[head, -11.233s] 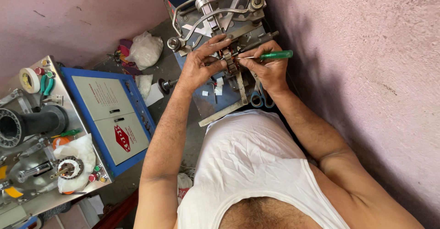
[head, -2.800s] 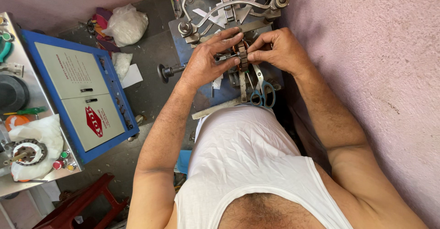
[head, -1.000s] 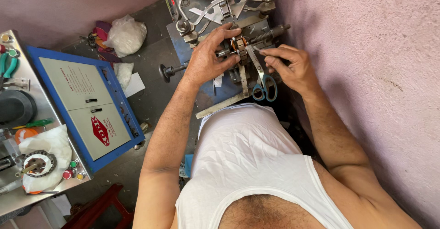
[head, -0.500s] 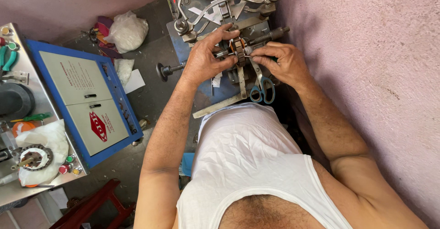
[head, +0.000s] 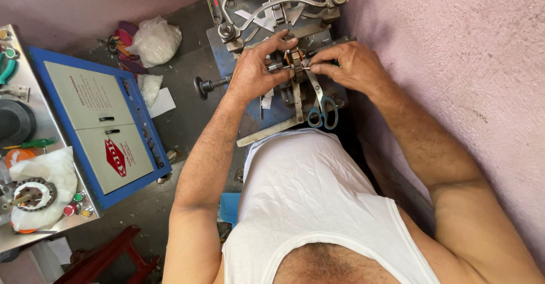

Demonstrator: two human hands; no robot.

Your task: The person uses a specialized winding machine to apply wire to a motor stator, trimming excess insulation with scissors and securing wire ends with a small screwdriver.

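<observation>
A rough pink wall runs along the right side, and a grey floor lies below a small metal winding machine (head: 272, 11) on a blue base. In the machine's middle sits a small wound rotor (head: 294, 67). The left hand (head: 258, 71) wraps around its left end, fingers curled on it. The right hand (head: 346, 65) pinches at its right side with narrow fingertips. Just below lie scissors with teal handles (head: 322, 111). Further left stands a blue cabinet (head: 96, 130), and a white plastic bag (head: 153, 41) is on the floor.

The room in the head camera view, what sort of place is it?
Probably a small motor repair workshop: a metal winding machine, a blue-framed control cabinet, and both hands on a small copper-wound part.
</observation>
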